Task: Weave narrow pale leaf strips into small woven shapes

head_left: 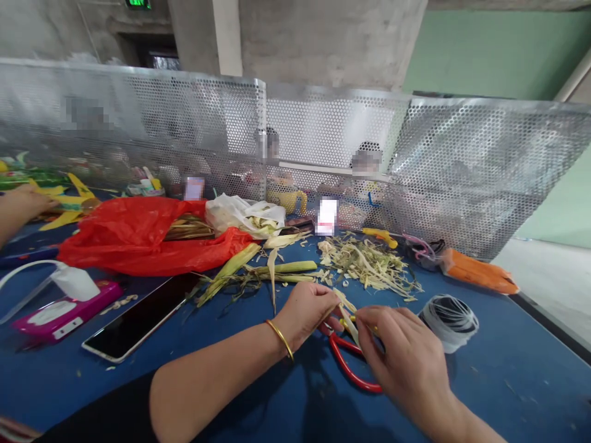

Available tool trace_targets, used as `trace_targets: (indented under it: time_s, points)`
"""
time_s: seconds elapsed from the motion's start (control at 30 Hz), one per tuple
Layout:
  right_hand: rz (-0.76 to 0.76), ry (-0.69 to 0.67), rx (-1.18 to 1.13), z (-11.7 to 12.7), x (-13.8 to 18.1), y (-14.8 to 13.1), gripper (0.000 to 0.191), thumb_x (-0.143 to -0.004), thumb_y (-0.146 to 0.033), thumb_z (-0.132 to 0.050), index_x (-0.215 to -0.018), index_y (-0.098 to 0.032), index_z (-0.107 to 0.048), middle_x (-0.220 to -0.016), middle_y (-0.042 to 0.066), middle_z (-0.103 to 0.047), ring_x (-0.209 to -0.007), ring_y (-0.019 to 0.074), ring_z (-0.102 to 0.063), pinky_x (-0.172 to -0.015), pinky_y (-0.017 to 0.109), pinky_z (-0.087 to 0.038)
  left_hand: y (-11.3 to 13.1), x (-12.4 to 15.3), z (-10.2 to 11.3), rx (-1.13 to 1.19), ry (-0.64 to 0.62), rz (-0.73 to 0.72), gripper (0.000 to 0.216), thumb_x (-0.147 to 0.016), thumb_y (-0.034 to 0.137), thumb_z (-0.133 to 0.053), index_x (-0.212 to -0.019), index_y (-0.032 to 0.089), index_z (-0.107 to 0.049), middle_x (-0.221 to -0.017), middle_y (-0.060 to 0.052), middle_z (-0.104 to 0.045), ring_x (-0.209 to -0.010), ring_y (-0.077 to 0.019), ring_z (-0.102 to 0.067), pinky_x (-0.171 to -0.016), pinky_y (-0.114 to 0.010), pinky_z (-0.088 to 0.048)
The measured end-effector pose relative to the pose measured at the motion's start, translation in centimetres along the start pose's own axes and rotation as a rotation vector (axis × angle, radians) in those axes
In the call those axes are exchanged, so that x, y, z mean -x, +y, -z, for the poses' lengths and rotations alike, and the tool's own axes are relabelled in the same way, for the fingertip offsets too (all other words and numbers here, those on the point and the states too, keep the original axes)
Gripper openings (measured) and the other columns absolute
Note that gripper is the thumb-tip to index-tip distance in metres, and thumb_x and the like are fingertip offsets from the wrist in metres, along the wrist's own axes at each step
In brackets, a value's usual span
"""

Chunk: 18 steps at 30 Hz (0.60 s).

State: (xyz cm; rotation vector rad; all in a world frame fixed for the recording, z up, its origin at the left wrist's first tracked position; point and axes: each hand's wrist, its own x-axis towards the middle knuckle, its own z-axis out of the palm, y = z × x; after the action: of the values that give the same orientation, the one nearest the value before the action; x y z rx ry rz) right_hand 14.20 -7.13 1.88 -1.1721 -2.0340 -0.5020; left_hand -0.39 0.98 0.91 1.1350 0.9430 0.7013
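Note:
My left hand (307, 311), with a gold bangle on the wrist, is closed with thumb and fingers pinching a pale corn husk strip (349, 324). My right hand (401, 347) pinches the same strip from the right, so it stretches between the two. Under the hands lie red-handled scissors (342, 365); their blades are mostly hidden. A bit of yellow shows behind the strip, too covered to name. Just beyond the hands sit a heap of shredded husk (369, 261) and longer green-yellow husks (231, 271). Right of my right hand is a roll of whitish cord (449, 323).
A red plastic bag (124, 237) and a white bag (244, 215) hold husks. On the left lie a dark phone (143, 317) and a magenta power strip (69, 314). An orange packet (480, 272) rests at right. A perforated metal divider (323, 123) runs behind. Another person's hand (28, 200) reaches in at far left.

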Motion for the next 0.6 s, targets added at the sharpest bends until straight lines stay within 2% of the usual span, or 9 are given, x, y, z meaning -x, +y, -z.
trace_targets:
  time_s: [0.13,0.23,0.37,0.47,0.6]
  points:
    - [0.087,-0.004,0.046,-0.3,0.1,-0.6,0.013,-0.091,-0.011,-0.049,-0.087,-0.017,-0.059,-0.079,0.003,-0.069,-0.070,0.0136,-0.060,-0.074,0.029,-0.038,0.0,-0.1,-0.3,0.088,-0.003,0.006,0.022,-0.064,0.034,-0.071,-0.061,0.013,-0.063,-0.061,-0.003,-0.064,-0.045,-0.0113,-0.059,-0.038,-0.018,-0.038]
    - [0.113,-0.017,0.128,-0.9,0.2,-0.7,0.020,-0.095,-0.017,-0.044,-0.087,-0.018,-0.062,-0.079,0.003,-0.069,-0.072,0.0153,-0.060,-0.076,0.032,-0.035,-0.3,0.1,-0.6,0.109,0.038,0.019,0.030,-0.069,0.040,-0.068,-0.058,0.013,-0.062,-0.059,-0.003,-0.063,-0.045,-0.0115,-0.057,-0.040,-0.019,-0.038]
    - [0.131,-0.042,0.184,-1.6,0.8,-0.3,0.026,-0.097,-0.020,-0.041,-0.086,-0.018,-0.064,-0.079,0.004,-0.069,-0.072,0.0157,-0.059,-0.077,0.033,-0.034,-0.2,0.5,-0.7,0.207,-0.024,0.084,0.027,-0.072,0.037,-0.064,-0.061,0.013,-0.063,-0.058,-0.001,-0.060,-0.049,-0.0095,-0.055,-0.045,-0.019,-0.040]
    - [0.187,-0.015,0.219,-1.8,1.3,-0.1,0.025,-0.097,-0.020,-0.041,-0.095,-0.018,-0.066,-0.090,0.005,-0.072,-0.082,0.0174,-0.061,-0.082,0.035,-0.034,0.1,0.7,-0.5,0.275,-0.099,0.124,0.024,-0.070,0.036,-0.066,-0.069,0.011,-0.067,-0.065,-0.003,-0.063,-0.054,-0.0088,-0.054,-0.048,-0.018,-0.040]
    - [0.239,-0.059,0.254,-2.0,1.5,-0.1,0.029,-0.097,-0.017,-0.037,-0.104,-0.016,-0.065,-0.096,0.008,-0.072,-0.086,0.0194,-0.061,-0.084,0.037,-0.033,0.2,0.6,-0.3,0.293,-0.090,0.162,0.028,-0.070,0.038,-0.066,-0.073,0.010,-0.068,-0.067,-0.003,-0.064,-0.054,-0.0082,-0.052,-0.046,-0.018,-0.037]
